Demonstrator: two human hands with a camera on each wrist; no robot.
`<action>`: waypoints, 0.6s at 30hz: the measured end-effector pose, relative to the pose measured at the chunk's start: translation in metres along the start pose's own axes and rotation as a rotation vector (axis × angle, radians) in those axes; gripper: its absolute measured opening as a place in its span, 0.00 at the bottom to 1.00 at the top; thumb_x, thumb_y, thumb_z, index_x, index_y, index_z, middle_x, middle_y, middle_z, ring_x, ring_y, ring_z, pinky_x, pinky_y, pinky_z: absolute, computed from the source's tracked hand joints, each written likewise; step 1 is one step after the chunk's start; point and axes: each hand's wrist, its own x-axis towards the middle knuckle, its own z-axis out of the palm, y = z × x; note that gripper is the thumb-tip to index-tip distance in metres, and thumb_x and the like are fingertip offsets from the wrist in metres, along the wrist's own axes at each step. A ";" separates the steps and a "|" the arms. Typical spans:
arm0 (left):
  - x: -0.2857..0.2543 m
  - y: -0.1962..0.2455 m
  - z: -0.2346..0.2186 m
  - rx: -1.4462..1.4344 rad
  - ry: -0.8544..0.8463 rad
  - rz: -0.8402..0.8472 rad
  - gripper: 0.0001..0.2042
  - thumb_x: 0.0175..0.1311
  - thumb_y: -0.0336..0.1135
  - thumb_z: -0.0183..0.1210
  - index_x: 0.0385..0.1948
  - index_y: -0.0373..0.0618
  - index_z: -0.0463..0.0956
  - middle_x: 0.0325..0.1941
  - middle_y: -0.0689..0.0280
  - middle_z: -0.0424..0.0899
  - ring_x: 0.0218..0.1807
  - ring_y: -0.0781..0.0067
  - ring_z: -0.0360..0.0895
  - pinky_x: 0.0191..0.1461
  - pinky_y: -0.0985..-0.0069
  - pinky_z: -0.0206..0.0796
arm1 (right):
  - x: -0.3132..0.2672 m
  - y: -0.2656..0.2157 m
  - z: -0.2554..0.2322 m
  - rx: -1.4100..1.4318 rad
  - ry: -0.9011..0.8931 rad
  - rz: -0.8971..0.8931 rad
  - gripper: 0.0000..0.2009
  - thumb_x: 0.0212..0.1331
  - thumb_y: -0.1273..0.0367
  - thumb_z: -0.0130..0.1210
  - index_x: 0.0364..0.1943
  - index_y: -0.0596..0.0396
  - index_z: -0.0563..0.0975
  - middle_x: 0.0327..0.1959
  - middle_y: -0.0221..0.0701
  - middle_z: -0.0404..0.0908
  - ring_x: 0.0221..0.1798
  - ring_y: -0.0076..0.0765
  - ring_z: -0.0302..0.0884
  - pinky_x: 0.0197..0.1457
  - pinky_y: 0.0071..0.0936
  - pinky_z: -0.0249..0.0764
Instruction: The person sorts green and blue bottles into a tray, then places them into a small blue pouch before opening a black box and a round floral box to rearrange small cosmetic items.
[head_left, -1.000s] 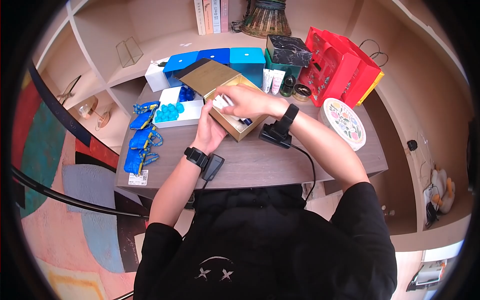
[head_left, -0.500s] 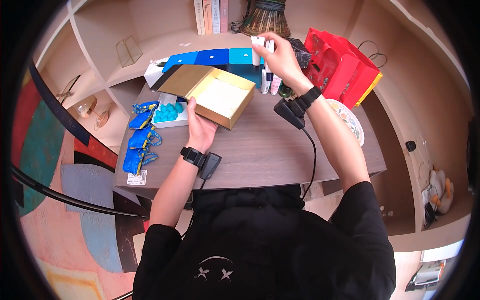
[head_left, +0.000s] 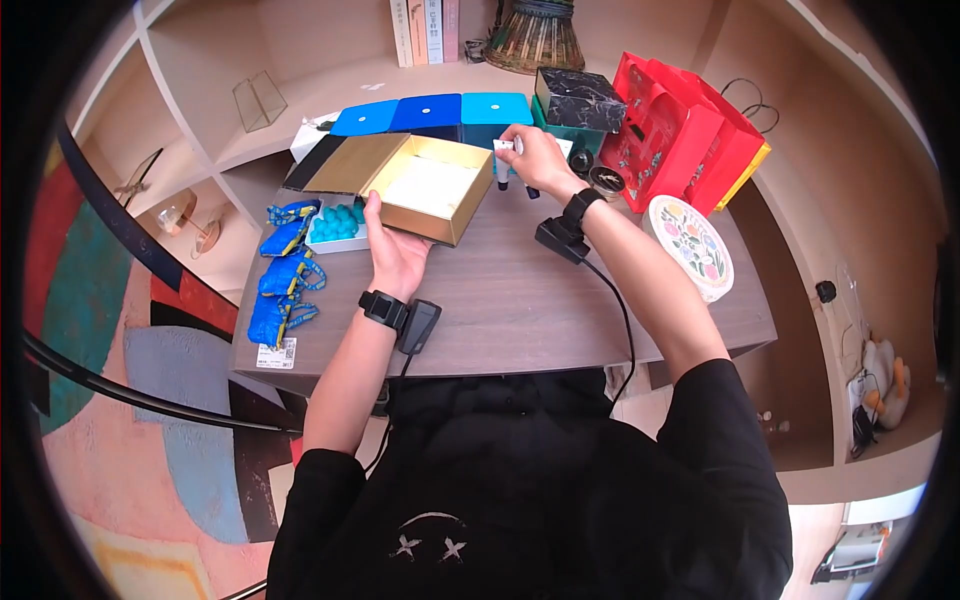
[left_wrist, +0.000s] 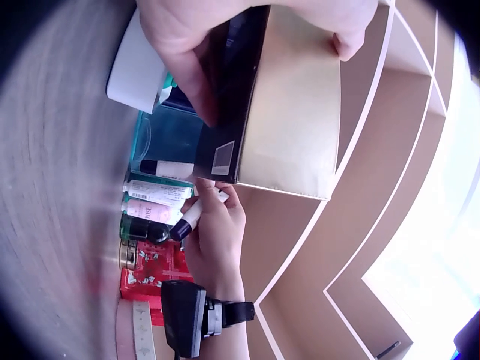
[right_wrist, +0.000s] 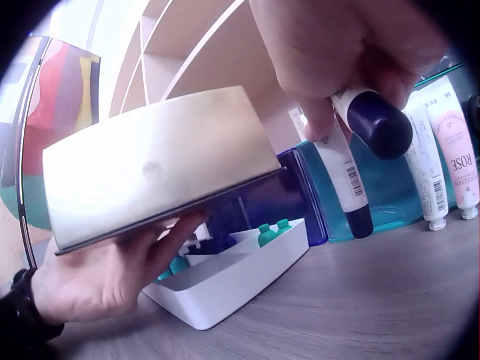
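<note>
In the head view the left hand (head_left: 398,258) holds up an open gold box (head_left: 425,213) from below, thumb at its near side and the dark-edged lid folded out to the left. White material lies inside the box. To the right of the box, the right hand (head_left: 540,163) pinches two white tubes with dark caps, caps downward. The right wrist view shows one tube (right_wrist: 343,171) hanging cap-down above or at the table and the other tube's dark cap (right_wrist: 380,126) pointing toward the camera. Whether the lower cap touches the table, I cannot tell.
Blue boxes (head_left: 428,110) line the back, with a black marbled box (head_left: 580,100) and red bags (head_left: 660,130) to their right. A white tray with turquoise pieces (head_left: 338,224) and blue pouches (head_left: 284,275) sit left. A round floral box (head_left: 690,245) stands right.
The right hand took the tubes out of the gold box, swung up and back, then came down beside it. The left hand moved the box leftward and tilted it.
</note>
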 end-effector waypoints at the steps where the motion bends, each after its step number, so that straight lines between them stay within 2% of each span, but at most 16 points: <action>1: 0.000 0.000 0.000 0.000 0.007 -0.012 0.39 0.66 0.67 0.50 0.71 0.50 0.56 0.71 0.62 0.66 0.71 0.63 0.65 0.69 0.60 0.61 | 0.000 -0.002 0.002 -0.031 -0.008 0.004 0.13 0.60 0.64 0.63 0.45 0.55 0.81 0.42 0.45 0.86 0.49 0.51 0.84 0.53 0.43 0.77; 11: -0.001 0.001 0.002 0.001 0.000 -0.007 0.39 0.66 0.67 0.50 0.71 0.50 0.56 0.71 0.63 0.66 0.71 0.63 0.64 0.69 0.60 0.61 | 0.014 0.001 0.022 -0.095 0.068 0.010 0.12 0.62 0.65 0.60 0.47 0.53 0.81 0.43 0.45 0.86 0.50 0.54 0.83 0.52 0.45 0.77; 14: -0.002 0.001 0.002 0.010 -0.005 -0.013 0.39 0.66 0.67 0.50 0.71 0.50 0.56 0.72 0.63 0.65 0.71 0.63 0.64 0.69 0.59 0.61 | 0.015 0.010 0.028 -0.173 -0.027 0.062 0.13 0.62 0.64 0.59 0.48 0.52 0.81 0.44 0.45 0.85 0.50 0.54 0.82 0.53 0.46 0.77; 18: -0.003 0.003 0.003 0.004 -0.011 -0.003 0.39 0.66 0.67 0.49 0.71 0.50 0.56 0.71 0.62 0.65 0.71 0.63 0.64 0.69 0.59 0.61 | 0.015 0.015 0.028 -0.154 -0.008 0.062 0.13 0.62 0.63 0.59 0.49 0.51 0.81 0.45 0.45 0.85 0.51 0.54 0.82 0.55 0.46 0.77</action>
